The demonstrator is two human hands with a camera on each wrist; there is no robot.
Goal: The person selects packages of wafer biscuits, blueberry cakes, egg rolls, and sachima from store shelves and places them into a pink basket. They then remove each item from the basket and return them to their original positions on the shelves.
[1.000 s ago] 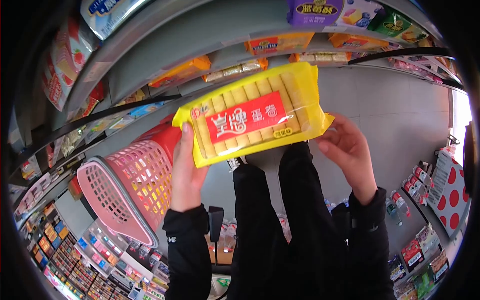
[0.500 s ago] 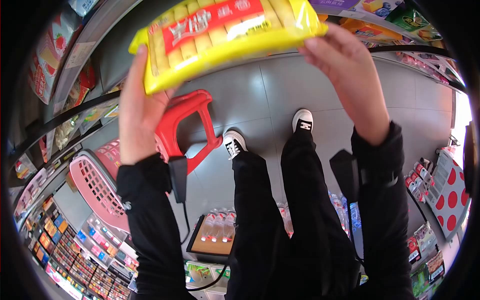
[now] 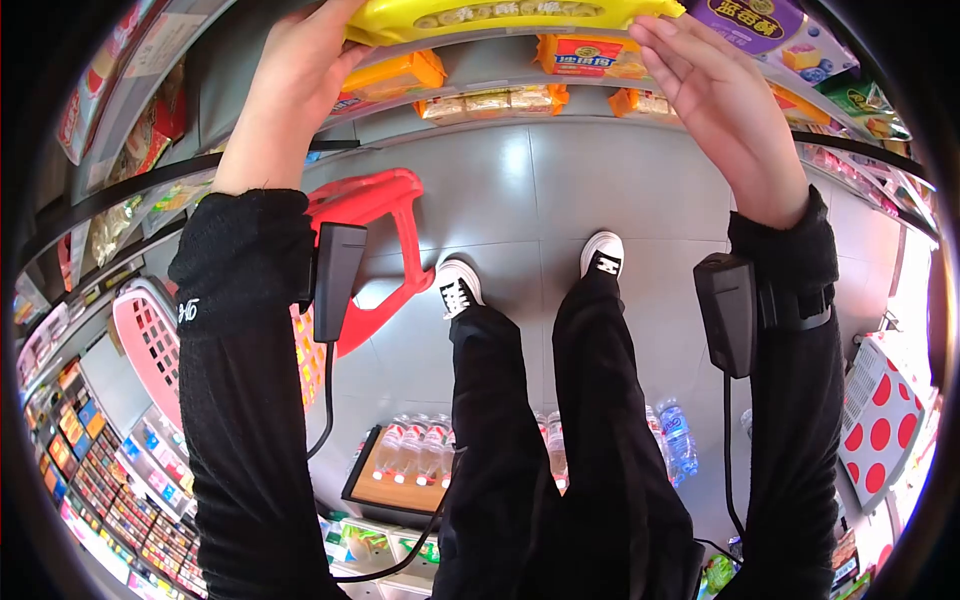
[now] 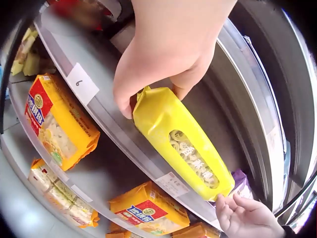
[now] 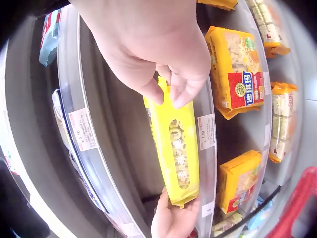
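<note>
A long yellow pack of egg rolls (image 3: pixel 510 14) lies along the front edge of an upper shelf (image 4: pixel 104 116), held at both ends. My left hand (image 3: pixel 300 60) pinches its left end between thumb and fingers, which shows close up in the left wrist view, hand (image 4: pixel 168 49) on pack (image 4: pixel 183 144). My right hand (image 3: pixel 720 110) holds the other end. In the right wrist view its thumb and fingers (image 5: pixel 185 91) close over the end of the pack (image 5: pixel 176 144), and my left hand (image 5: pixel 171 218) shows at the far end.
Orange snack packs (image 3: pixel 580 55) fill the shelf below, and a purple pack (image 3: pixel 760 20) sits to the right. A red basket handle (image 3: pixel 370 230) and a pink basket (image 3: pixel 150 340) hang by my left arm. Bottled water (image 3: pixel 420 450) stands on the floor behind my shoes (image 3: pixel 460 285).
Both hands have lifted the yellow pack from chest height up and forward to the upper shelf's edge, turning it from face-up to edge-on. The basket has swung lower by my left arm.
</note>
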